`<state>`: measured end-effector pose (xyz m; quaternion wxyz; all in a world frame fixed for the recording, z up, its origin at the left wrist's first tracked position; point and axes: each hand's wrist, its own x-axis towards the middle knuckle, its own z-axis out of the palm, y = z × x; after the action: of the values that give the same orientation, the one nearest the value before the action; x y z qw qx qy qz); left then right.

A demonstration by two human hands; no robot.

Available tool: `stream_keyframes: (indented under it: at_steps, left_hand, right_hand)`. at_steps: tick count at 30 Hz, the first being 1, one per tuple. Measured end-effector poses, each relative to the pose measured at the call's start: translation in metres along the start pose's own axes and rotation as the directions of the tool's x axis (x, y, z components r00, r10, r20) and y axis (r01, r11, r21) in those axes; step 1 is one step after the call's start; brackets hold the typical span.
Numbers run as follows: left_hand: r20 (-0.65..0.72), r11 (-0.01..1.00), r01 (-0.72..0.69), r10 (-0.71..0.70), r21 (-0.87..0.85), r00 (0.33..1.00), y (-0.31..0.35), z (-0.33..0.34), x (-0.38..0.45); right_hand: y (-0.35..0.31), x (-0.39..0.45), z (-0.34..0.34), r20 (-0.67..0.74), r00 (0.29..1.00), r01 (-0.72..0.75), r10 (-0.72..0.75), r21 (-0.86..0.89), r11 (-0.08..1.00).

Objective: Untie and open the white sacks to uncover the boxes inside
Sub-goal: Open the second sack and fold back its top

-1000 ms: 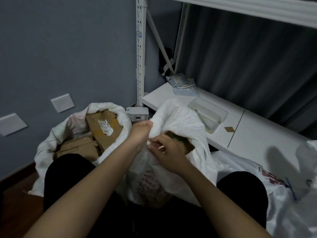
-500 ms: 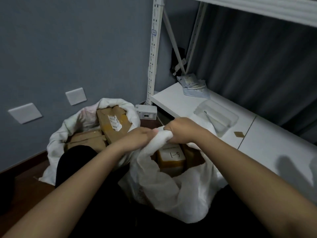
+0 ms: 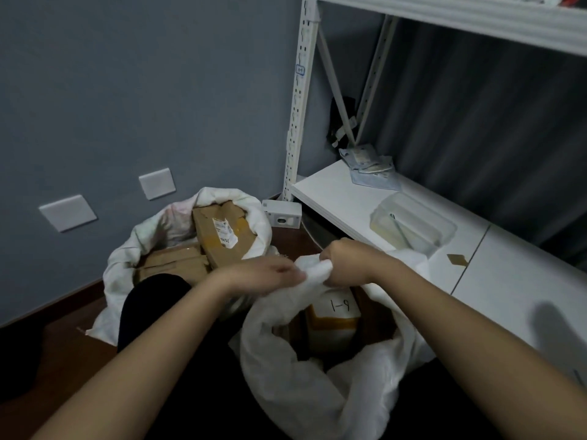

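A white sack (image 3: 286, 354) stands between my knees with its mouth pulled wide. Inside it shows a cardboard box (image 3: 333, 315) with a white top marked "1-9". My right hand (image 3: 347, 265) grips a bunched fold of the sack's far rim. My left hand (image 3: 273, 276) holds the same rim just to the left, fingers against the cloth. Behind, at the left, a second white sack (image 3: 127, 249) sits open by the wall, with several brown cardboard boxes (image 3: 219, 236) showing in it.
A white metal rack (image 3: 301, 100) stands at the right; its low shelf (image 3: 333, 192) carries a clear plastic tub (image 3: 413, 227) and some flat packets (image 3: 371, 168). A small white box (image 3: 281, 214) lies on the dark wooden floor by the rack's post. The blue-grey wall bears two cover plates (image 3: 157, 183).
The sack's mouth went from gathered shut to wide open, uncovering the box marked "1-9". Both hands moved up to the far rim and spread it. The view has shifted closer.
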<state>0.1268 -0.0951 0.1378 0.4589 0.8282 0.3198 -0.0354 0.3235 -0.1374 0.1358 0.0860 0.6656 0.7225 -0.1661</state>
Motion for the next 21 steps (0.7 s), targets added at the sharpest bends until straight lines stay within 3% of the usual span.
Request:
stream_keyframes:
  at_steps: [3,5,7,9,11,13,15,16,18,20,21]
  left_hand:
    - [-0.276,0.98,-0.114,0.157,0.164,0.948,0.01,0.023,0.008]
    - [-0.238,0.98,-0.188,0.199,0.068,0.951,0.006,0.014,0.004]
    - [-0.113,0.983,-0.109,0.093,-0.151,0.989,-0.004,-0.007,-0.005]
    - [-0.05,0.979,-0.004,-0.006,-0.202,0.999,-0.013,-0.018,-0.011]
    - [-0.12,0.998,0.031,-0.038,-0.058,0.992,-0.011,-0.008,-0.005]
    - [-0.262,0.993,-0.039,0.066,0.109,0.963,-0.001,0.013,0.007]
    - [-0.318,0.98,-0.086,0.14,0.179,0.938,0.007,0.025,0.013]
    - [-0.31,0.984,-0.086,0.131,0.154,0.942,0.006,0.021,0.012]
    - [-0.217,0.996,-0.06,0.045,-0.062,0.975,-0.007,0.002,0.008]
    - [-0.124,0.944,0.02,-0.064,-0.328,0.99,-0.017,-0.015,0.002]
    - [-0.132,0.936,0.055,-0.107,-0.348,0.986,-0.02,-0.017,0.002]
  right_hand:
    - [-0.005,0.002,-0.01,-0.024,0.999,0.04,-0.037,0.126,0.991]
    - [-0.002,-0.002,-0.019,-0.013,0.996,0.089,-0.088,0.131,0.987]
    - [0.01,-0.014,-0.025,-0.026,0.993,0.118,-0.115,0.144,0.983]
    - [0.024,-0.024,-0.022,-0.073,0.994,0.096,-0.081,0.235,0.967]
    - [0.023,-0.026,-0.012,-0.108,0.993,0.089,-0.049,0.399,0.913]
    - [0.013,-0.02,-0.004,-0.114,0.992,0.103,-0.052,0.513,0.852]
    - [0.006,-0.016,-0.005,-0.084,0.994,0.103,-0.066,0.575,0.811]
    - [0.006,-0.017,-0.008,-0.061,0.996,0.092,-0.07,0.598,0.796]
    - [0.016,-0.022,-0.014,-0.002,0.997,0.067,-0.08,0.566,0.822]
    - [0.028,-0.027,-0.012,0.009,0.999,0.03,-0.036,0.36,0.932]
    - [0.032,-0.029,-0.01,-0.019,1.0,0.0,0.005,0.282,0.959]
